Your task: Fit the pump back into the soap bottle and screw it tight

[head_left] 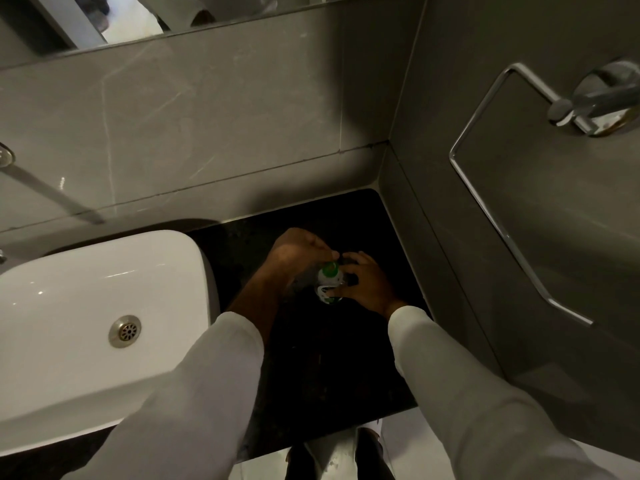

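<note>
A small soap bottle with a white and green label stands on the dark countertop, seen from above. Its green pump top sits at the bottle's neck. My left hand comes in from the left, and its fingertips pinch the pump at the top. My right hand wraps the bottle's right side and holds the body, fingers spread over the label. Whether the pump's collar is seated on the neck is hidden by my fingers.
A white basin with a metal drain lies to the left. Grey tiled walls close the back and right. A chrome towel ring hangs on the right wall. The counter's front edge is near my shoes.
</note>
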Tool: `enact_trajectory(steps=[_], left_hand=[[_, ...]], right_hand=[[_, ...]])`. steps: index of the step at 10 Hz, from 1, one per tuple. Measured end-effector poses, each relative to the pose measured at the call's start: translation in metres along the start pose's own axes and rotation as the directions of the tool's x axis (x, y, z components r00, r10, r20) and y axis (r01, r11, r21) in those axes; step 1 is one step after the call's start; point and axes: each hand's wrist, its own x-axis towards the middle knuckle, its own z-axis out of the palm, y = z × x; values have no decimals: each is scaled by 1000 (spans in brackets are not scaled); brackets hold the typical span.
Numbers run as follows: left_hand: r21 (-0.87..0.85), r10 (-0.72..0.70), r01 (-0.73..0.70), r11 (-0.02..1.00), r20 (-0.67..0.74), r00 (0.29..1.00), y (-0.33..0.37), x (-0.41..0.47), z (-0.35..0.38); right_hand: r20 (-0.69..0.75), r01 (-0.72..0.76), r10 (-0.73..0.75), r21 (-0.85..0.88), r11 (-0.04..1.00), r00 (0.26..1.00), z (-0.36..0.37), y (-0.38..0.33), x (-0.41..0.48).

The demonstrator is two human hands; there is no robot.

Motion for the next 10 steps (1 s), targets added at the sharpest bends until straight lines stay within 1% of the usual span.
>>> enact_trajectory(steps=[1, 2, 3, 5, 6, 7, 8, 9, 10], left_hand=[[-44, -12, 11, 999, -29, 1000, -4, -2, 5], [-124, -47, 41, 991, -41, 998, -9, -10, 12], [-141, -56, 46, 989, -65, 996, -12, -11, 14], [-145, -38, 35, 989, -18, 999, -19, -18, 9], [-220, -11, 15, 975, 22, 1000, -34, -29, 13], [-270, 26, -18, 963, 25, 999, -42, -35, 16], [-318, 43, -45, 947, -13, 999, -40, -42, 13], [-244, 35, -56, 968, -90, 995, -38, -52, 3], [-103, 55, -66, 992, -113, 992, -37, -66, -5]], right_hand=[[5, -9, 9, -4, 1000, 1000, -1, -2, -1], [18, -13, 13, -19, 1000, 1000, -3, -5, -3], [34, -8, 9, -29, 1000, 999, -4, -7, -4], [-3, -40, 40, 35, 999, 999, 6, 0, -8], [-51, -39, 45, 119, 992, 998, 11, -1, -20], [-60, -8, 16, 127, 992, 998, 13, -4, -27], [1, -8, 8, 97, 995, 1000, 4, -8, -27], [64, -28, 25, 41, 999, 998, -8, -16, -36], [-48, -19, 24, 105, 994, 999, -17, -19, -49]])
